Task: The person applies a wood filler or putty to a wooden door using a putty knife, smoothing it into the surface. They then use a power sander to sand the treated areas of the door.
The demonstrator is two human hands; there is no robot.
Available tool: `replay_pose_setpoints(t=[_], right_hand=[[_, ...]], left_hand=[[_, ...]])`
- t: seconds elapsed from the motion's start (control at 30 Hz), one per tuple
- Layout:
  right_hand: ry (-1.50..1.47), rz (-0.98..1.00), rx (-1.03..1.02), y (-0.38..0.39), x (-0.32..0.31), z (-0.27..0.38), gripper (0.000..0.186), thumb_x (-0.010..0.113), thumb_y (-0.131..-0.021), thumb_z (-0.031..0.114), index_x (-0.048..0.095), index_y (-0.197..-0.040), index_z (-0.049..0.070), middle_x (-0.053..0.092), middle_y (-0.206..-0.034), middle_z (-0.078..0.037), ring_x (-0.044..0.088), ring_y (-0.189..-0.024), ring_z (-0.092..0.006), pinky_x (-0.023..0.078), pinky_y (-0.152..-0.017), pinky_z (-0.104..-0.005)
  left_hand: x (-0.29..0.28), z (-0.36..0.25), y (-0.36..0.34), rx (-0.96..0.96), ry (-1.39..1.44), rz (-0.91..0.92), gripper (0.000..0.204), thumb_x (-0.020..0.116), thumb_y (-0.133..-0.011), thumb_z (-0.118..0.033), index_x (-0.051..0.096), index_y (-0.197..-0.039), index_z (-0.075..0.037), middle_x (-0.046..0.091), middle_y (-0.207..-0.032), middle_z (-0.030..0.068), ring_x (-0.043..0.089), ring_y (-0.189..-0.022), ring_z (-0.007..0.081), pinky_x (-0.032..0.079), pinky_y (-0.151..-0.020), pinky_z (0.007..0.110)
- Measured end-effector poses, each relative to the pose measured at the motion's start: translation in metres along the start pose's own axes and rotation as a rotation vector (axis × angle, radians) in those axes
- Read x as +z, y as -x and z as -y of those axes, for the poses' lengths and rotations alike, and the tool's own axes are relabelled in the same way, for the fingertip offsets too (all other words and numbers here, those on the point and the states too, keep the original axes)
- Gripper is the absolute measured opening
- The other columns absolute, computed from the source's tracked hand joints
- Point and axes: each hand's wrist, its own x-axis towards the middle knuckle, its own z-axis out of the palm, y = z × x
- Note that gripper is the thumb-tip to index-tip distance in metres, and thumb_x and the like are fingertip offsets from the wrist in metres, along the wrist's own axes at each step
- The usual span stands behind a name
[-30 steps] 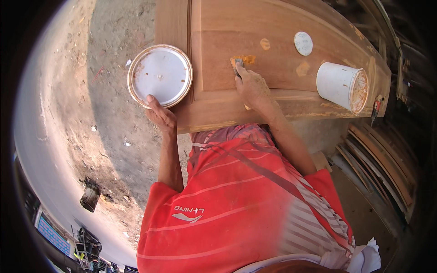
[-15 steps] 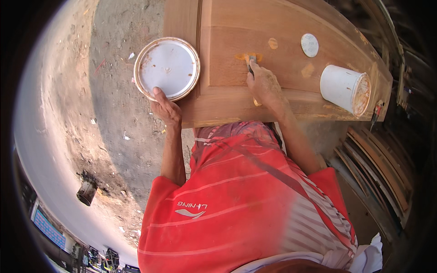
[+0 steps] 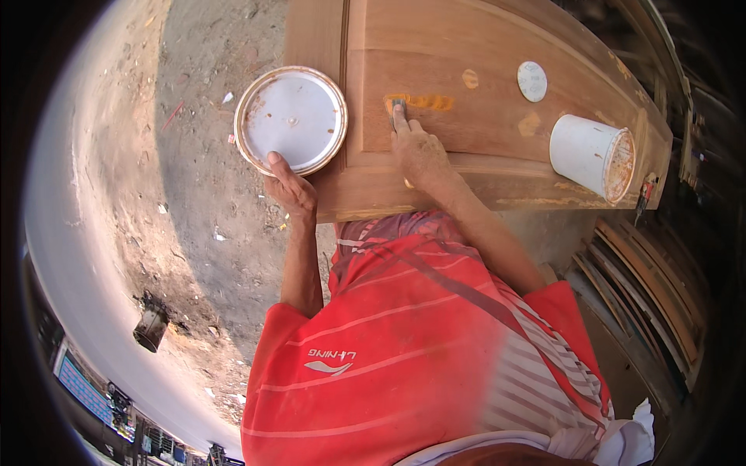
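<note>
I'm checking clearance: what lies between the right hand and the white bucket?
No object; only wooden panel shows between the right hand and the white bucket in the head view.

Upper centre: free passage over the wooden door (image 3: 435, 62), between round lid (image 3: 291, 116) and white disc (image 3: 532, 81). Obstacles: right hand (image 3: 420, 155) blocks approach from lower centre; white tub (image 3: 583, 155) stands in the way, right of frame.

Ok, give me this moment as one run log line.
Left hand: holding round white lid | right hand: holding scraper near left end of orange smear | wooden panel: white tub on top
</note>
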Motion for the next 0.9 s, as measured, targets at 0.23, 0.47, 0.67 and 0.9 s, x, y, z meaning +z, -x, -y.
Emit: replay_pose_setpoints(t=[0.23, 0.47, 0.67, 0.9], right_hand=[[-0.115, -0.064, 0.071, 0.004, -0.007, -0.017, 0.055, 0.054, -0.102, 0.024, 0.046, -0.150, -0.003, 0.067, -0.112, -0.026, 0.068, -0.102, -0.0443, 0.053, -0.091, -0.0543], [-0.073, -0.048, -0.007, 0.009, -0.014, -0.003, 0.053, 0.053, -0.103, 0.022, 0.047, -0.149, -0.002, 0.067, -0.110, -0.025, 0.068, -0.099, -0.0444, 0.054, -0.086, -0.0542], [-0.051, -0.004, -0.079, 0.004, -0.012, -0.005, 0.053, 0.052, -0.104, 0.024, 0.046, -0.150, 0.000, 0.067, -0.107, -0.025, 0.069, -0.098, -0.0431, 0.055, -0.086, -0.0546], [-0.038, -0.074, -0.045, 0.007, -0.006, -0.019, 0.050, 0.052, -0.104, 0.024, 0.047, -0.149, 0.002, 0.067, -0.106, -0.024, 0.069, -0.096, -0.0427, 0.056, -0.085, -0.0532]], left_hand=[[-0.007, 0.007, -0.002, -0.033, 0.001, 0.103, 0.064, 0.045, -0.110, -0.046, 0.060, -0.125, 0.014, 0.071, -0.108, 0.0215, 0.065, -0.098, 0.0267, 0.050, -0.088, 0.038], [-0.002, 0.002, -0.003, -0.003, -0.017, 0.071, 0.065, 0.043, -0.110, -0.046, 0.063, -0.118, 0.016, 0.071, -0.102, 0.0223, 0.064, -0.092, 0.0278, 0.050, -0.085, 0.039], [-0.001, 0.004, -0.001, 0.013, -0.028, 0.033, 0.067, 0.042, -0.110, -0.046, 0.064, -0.115, 0.017, 0.072, -0.101, 0.0252, 0.064, -0.090, 0.0296, 0.050, -0.083, 0.041], [-0.004, 0.009, -0.002, 0.001, 0.005, 0.079, 0.066, 0.043, -0.110, -0.047, 0.059, -0.126, 0.015, 0.068, -0.112, 0.0228, 0.062, -0.101, 0.0273, 0.049, -0.091, 0.038]])
